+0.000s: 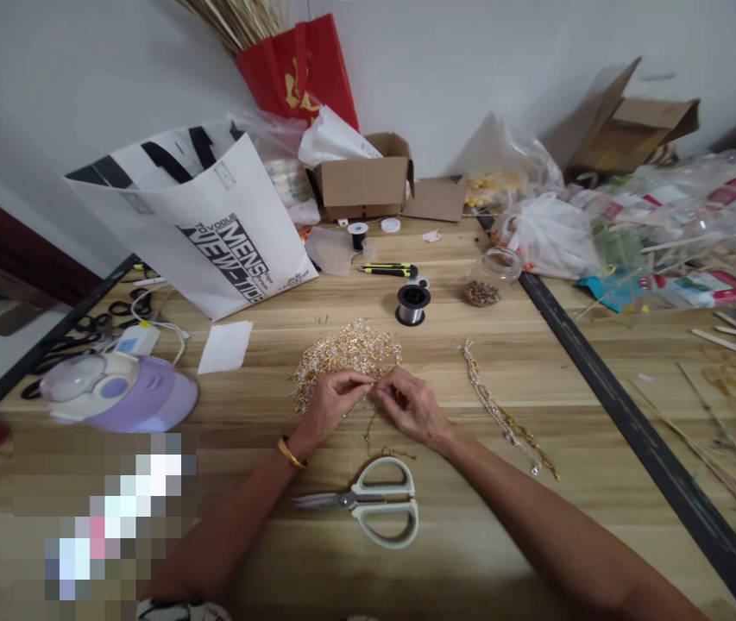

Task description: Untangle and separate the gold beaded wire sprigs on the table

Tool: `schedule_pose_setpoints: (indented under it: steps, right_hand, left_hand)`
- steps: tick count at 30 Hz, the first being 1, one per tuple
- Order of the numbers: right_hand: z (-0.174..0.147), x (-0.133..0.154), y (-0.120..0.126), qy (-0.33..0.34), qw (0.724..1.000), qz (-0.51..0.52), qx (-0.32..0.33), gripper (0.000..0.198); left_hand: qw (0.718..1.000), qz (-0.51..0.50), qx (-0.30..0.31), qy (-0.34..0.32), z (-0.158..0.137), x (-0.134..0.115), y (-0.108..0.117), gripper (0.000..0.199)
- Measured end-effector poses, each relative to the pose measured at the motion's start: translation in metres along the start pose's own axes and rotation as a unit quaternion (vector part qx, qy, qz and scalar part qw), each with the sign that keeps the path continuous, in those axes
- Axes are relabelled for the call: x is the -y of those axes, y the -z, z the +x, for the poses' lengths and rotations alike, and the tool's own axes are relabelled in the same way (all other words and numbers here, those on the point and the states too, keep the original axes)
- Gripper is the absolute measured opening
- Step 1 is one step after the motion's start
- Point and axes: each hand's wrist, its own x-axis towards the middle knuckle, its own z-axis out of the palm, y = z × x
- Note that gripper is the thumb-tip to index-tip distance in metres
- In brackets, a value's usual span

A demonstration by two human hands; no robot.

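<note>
My left hand point(335, 398) and my right hand point(410, 404) meet fingertip to fingertip over the table, both pinched closed. A thin gold chain point(368, 429) hangs down between them and trails onto the wood; it seems to run up into the fingers of my right hand. Whatever my left fingers pinch is too small to make out. Just beyond the hands lies a heap of gold and clear beaded chain point(348, 349). White-handled scissors point(380, 500) rest nearer to me, blades pointing left. Finished-looking silver and gold chains point(503, 410) stretch along the table to the right.
Behind the heap are a wire spool point(412, 305), a yellow-black utility knife point(386, 270) and a glass jar of beads point(492, 278). A white paper bag point(212, 224) and a purple-white bottle point(125, 392) stand left. Plastic bags point(552, 233) and sticks crowd the right.
</note>
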Motion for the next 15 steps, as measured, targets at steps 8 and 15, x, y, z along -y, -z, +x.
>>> schedule_pose_setpoints:
  steps: [8, 15]
  right_hand:
    - [-0.0002, -0.0006, -0.0002, 0.002, 1.0, -0.002, 0.001, 0.01]
    - [0.0005, -0.001, -0.0005, 0.002, 1.0, -0.004, -0.007, 0.009]
  left_hand:
    - [0.998, 0.044, 0.001, -0.044, -0.0015, 0.0025, -0.0009, 0.012]
    - [0.995, 0.081, 0.004, -0.059, -0.0024, 0.0007, -0.0014, 0.013]
